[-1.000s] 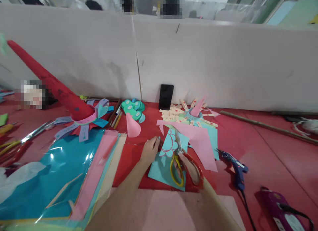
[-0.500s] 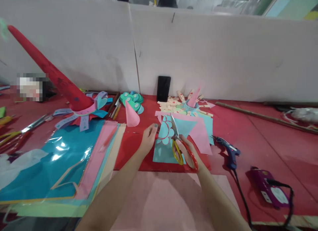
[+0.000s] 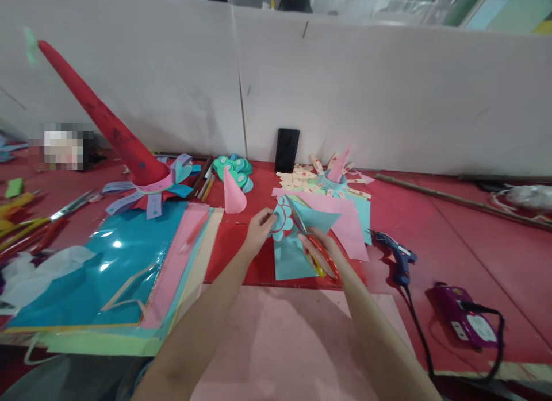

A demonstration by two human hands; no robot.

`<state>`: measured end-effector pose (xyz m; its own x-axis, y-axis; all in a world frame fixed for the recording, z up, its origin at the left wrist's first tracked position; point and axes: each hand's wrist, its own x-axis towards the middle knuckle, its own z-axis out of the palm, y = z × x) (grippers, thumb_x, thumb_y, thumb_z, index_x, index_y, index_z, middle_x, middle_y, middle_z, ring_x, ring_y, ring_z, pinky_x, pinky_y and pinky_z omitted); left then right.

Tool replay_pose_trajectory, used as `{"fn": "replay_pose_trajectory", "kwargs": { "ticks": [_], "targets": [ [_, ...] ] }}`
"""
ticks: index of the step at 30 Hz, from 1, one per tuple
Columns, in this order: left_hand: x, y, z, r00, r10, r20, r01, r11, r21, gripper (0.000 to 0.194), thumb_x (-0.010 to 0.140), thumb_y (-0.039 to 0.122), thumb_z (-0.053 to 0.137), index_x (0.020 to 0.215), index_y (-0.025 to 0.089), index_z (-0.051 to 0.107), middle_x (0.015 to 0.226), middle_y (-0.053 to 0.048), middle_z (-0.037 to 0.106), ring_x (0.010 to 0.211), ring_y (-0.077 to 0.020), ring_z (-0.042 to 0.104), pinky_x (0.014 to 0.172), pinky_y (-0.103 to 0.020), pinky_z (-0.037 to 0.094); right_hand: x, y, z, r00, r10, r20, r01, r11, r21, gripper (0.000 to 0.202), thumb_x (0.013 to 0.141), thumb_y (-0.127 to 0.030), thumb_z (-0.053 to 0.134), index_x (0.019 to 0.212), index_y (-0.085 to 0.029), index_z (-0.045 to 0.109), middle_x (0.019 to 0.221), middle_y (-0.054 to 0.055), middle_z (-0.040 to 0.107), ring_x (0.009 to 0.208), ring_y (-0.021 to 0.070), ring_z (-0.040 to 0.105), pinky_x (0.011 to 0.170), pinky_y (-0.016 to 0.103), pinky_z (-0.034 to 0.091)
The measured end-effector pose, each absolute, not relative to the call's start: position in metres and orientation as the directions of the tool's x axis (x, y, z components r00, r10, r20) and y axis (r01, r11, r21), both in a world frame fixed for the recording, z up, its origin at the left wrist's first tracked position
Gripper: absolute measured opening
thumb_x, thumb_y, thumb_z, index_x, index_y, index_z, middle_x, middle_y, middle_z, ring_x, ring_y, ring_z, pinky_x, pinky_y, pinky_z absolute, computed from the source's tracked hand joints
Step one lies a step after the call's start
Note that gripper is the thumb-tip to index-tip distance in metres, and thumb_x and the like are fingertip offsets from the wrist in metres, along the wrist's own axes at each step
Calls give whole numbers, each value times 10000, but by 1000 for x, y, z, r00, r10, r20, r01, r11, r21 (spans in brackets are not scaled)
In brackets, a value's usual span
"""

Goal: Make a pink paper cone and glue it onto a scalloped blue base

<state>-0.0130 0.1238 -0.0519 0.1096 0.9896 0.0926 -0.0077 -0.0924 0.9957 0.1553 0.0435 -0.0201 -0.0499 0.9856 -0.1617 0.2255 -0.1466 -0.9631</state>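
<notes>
Pinched in my left hand (image 3: pixel 261 227) is a light blue paper flower (image 3: pixel 282 220) with a red outline along its scalloped petals. My right hand (image 3: pixel 321 253) is closed around the red and yellow handles of a pair of scissors (image 3: pixel 325 257). Their blades point up and away, close beside the flower's right edge. Below both lies a light blue sheet (image 3: pixel 293 260), with a pink sheet (image 3: pixel 351 234) partly under it. Whether the blades touch the flower's paper I cannot tell.
A pink cone (image 3: pixel 233 194) and a black phone (image 3: pixel 287 150) stand behind my hands. To the right lie a glue gun (image 3: pixel 399 257) and a purple power box (image 3: pixel 466 315) with a cable. Stacked coloured sheets (image 3: pixel 129 263) and a tall red cone (image 3: pixel 103 119) are on the left.
My left hand has taken hold of the flower, which is now raised off the blue sheet and turned. The scissors have tilted, their handles drawn closer together. The view has shifted slightly.
</notes>
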Motion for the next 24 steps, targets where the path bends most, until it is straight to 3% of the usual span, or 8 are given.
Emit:
{"fn": "replay_pose_trajectory", "kwargs": {
  "ticks": [8,16,20,24],
  "targets": [
    [-10,118,-46,171,983,73,70,-86,994,312,717,491,565,675,190,496,613,40,424,586,-103,383,546,-220,334,162,42,-29,-90,988,-128,96,-119,-988,378,804,-583,583,858,-216,512,584,-53,510,403,82,447,387,208,374],
    [-13,117,-40,185,976,115,54,-127,990,254,739,416,539,654,187,470,588,50,389,552,-94,357,522,-220,302,157,38,-25,-72,992,-101,71,-96,-993,398,831,-592,544,948,-213,518,590,-64,487,402,68,417,389,206,339],
    [-11,133,-17,305,940,154,155,-208,966,210,741,366,528,654,183,474,597,52,392,562,-94,368,555,-227,315,159,42,-30,-29,997,-73,30,-72,-997,404,826,-608,541,931,-219,508,597,-68,477,394,63,407,376,206,329],
    [-4,153,4,442,897,27,278,-166,946,159,726,328,550,673,180,523,590,44,457,572,-111,439,574,-237,351,163,44,-33,14,1000,-27,-14,-27,-1000,382,846,-594,523,937,-224,501,614,-68,473,393,60,405,376,207,336]
  ]
}}
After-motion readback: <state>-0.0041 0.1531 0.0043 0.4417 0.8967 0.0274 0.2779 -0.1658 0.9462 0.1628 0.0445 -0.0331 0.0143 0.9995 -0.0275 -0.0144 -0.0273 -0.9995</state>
